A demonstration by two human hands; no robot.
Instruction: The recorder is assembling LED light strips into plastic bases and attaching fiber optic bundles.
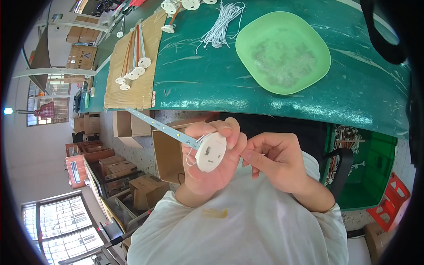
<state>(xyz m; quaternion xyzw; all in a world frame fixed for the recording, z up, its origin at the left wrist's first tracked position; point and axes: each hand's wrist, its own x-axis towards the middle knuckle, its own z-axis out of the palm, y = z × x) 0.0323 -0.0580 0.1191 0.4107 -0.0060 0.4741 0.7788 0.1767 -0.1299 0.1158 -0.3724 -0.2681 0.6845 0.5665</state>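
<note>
Green matting covers the table (198, 84) in front of me, with a pale green plate (282, 52) of small clear bits, a bundle of white wires (221, 24) and finished strips lying on a sheet of cardboard (132, 62). Below its edge, close to my chest, my left hand (212, 159) is closed around a round white cap (210, 151) — thumb below, fingers curled over its top. A narrow light strip (161, 126) runs out of the cap up and to my left, its long axis slanting away from both hands. My right hand (276, 161) sits just beside the cap on its right, fingers pinched together — on a thin wire, I think, though it is too small to tell.
</note>
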